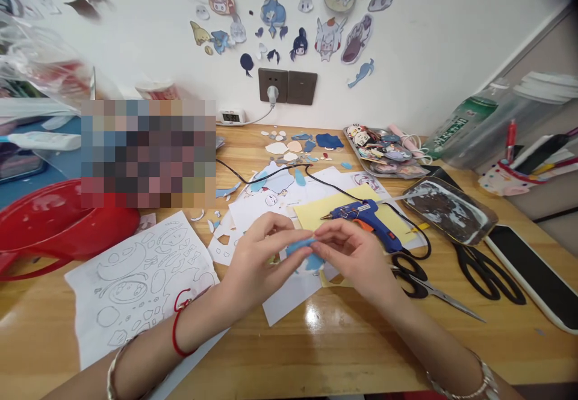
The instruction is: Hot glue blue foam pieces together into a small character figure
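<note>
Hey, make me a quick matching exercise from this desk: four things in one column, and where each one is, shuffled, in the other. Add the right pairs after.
Things
1. Blue piece
2. Glue gun
3. Red container
4. White plug

Places
A. On yellow paper
B. In the wall socket
C. Held in the fingers of the left hand and right hand
D. At the left side of the desk

Right pairs: 1-C, 2-A, 3-D, 4-B
</note>
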Motion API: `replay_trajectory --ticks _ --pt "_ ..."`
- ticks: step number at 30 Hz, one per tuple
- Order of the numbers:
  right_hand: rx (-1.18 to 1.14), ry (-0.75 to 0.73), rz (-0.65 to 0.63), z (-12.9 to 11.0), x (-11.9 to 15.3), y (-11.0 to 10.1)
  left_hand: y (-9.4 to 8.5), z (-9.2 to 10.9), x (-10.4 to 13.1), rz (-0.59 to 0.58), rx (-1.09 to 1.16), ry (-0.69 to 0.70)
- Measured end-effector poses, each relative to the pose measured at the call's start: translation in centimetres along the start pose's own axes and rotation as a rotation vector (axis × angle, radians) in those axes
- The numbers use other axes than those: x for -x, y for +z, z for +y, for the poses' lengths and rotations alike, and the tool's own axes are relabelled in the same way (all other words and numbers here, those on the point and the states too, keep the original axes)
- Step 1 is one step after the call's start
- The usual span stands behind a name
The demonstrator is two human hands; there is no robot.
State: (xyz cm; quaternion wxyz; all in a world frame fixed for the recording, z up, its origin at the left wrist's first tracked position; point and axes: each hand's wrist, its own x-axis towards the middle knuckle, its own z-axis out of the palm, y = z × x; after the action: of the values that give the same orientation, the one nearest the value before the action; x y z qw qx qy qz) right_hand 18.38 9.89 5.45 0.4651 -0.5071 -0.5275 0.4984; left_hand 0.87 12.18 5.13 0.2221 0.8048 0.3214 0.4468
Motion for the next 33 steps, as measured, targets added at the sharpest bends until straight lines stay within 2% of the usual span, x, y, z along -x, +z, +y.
replay_trajectory --ticks 3,8,12,14,16,20,24,27,30,33 --pt "-0.014 0.002 -0.04 0.0 0.2 0.3 0.1 0.1 0.1 -0.044 0.027 -0.015" --pt "-0.009 -0.002 -0.049 0.3 0.3 0.4 -0.5 0.0 -0.3 -0.158 0.181 -0.203" --pt "-0.006 0.003 -0.045 0.5 0.3 0.6 -0.6 0.3 -0.5 -0.242 0.143 -0.192" --pt "0.001 0.001 -0.032 0.4 0.2 0.5 -0.6 0.2 -0.6 -0.212 0.092 -0.231" --pt "0.014 0.003 -0.014 0.2 0.2 0.4 -0.8 -0.3 -0.8 -0.131 -0.016 -0.314" --pt "0.034 0.026 0.002 -0.2 0.2 0.1 -2.0 -2.1 -1.7 -0.03 -0.29 -0.439" --pt "0.035 0.025 0.016 -0.2 0.1 -0.2 -3.3 -4.0 -2.2 0.078 -0.461 -0.421" --pt "0.007 0.024 0.034 -0.1 0.0 -0.6 -3.5 -4.6 -2.1 0.066 -0.507 -0.472" --pt "-0.047 0.02 0.081 0.1 -0.1 -0.8 -2.9 -4.1 -1.9 0.042 -0.363 -0.482" --pt "-0.114 0.023 0.131 0.1 -0.2 -0.9 -1.7 -2.5 -1.6 -0.037 0.07 -0.461"
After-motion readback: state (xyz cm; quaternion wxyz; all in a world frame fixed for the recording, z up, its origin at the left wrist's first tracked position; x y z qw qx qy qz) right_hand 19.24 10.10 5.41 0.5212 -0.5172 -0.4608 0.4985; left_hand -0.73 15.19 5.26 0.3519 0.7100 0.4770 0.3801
